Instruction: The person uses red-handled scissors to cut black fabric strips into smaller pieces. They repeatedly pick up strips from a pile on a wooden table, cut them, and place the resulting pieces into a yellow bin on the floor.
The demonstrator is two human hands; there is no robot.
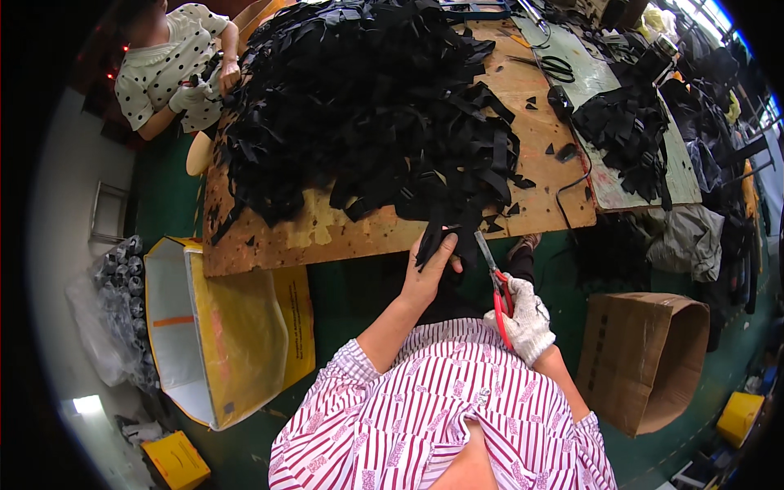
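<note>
My bare left hand [430, 269] is closed on a black webbing strap [438, 214] at the table's front edge, its thumb pressed on the fabric. The strap runs up toward a big heap of black straps [351, 106], where its far part blends in. Just to the right, my right hand [527, 320], in a white knitted glove, grips red-handled scissors [493, 272]. Their blades point up beside the strap, not touching the left hand. Whether the blades are fully closed is hard to make out.
The wooden table [563, 204] carries the heap and black scraps. Black-handled scissors [559, 69] lie farther back. Another strap pile [625, 122] sits on the pale green table [682, 175]. A yellow container [245, 327] stands left, a cardboard box [616, 359] right. A person [175, 65] works at far left.
</note>
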